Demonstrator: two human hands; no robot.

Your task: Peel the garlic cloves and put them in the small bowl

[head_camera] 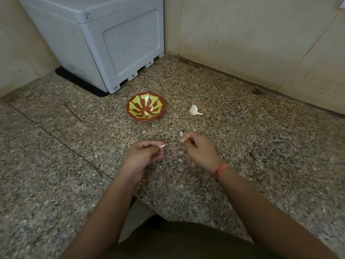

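speckled granite (74, 165); left grip (147, 154) pinches clove (162, 145), right grip (199, 152) papery peel (183, 140)

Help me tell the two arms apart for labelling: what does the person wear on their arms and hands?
Both arms are bare up to the frame edge, with no sleeves or gloves in view. The right hand has an orange-red thread band tied round its wrist. The left hand shows no band or watch, and no ring can be seen on either hand.
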